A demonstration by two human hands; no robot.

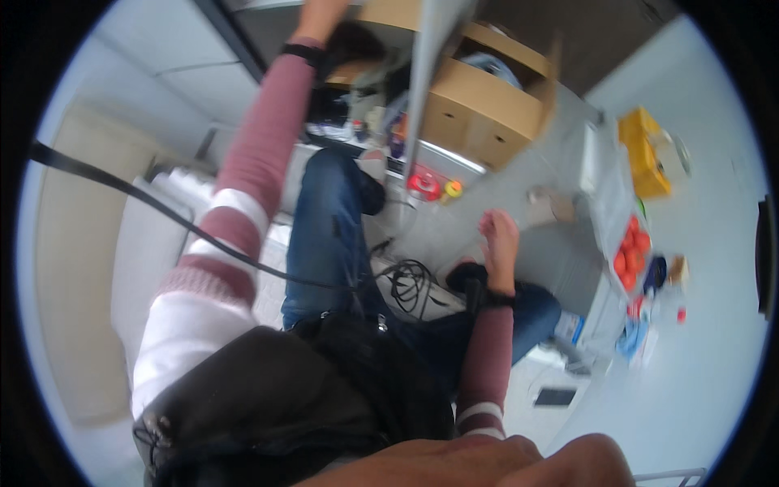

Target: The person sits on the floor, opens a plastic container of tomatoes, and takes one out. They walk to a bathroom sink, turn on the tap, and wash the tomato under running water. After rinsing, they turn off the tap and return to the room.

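Note:
My left arm stretches forward to the top edge. Only the back part of my left hand (322,18) shows there, near a shelf that holds clothes and small items; its fingers are out of frame. Above my right knee is my right hand (500,237), its fingers loosely curled and blurred, with no object visible in it. Between my legs a coiled black cable (411,283) lies on the floor. A large cardboard box (475,109) with raised flaps stands ahead, right of a pale upright panel (423,79), with bluish contents inside.
A red round object (425,185) and a small yellow one (453,189) lie near the box. To the right are a yellow container (648,152), a bag of red-orange round items (633,252) and a dark flat device (555,397). A black strap (182,222) crosses my left arm.

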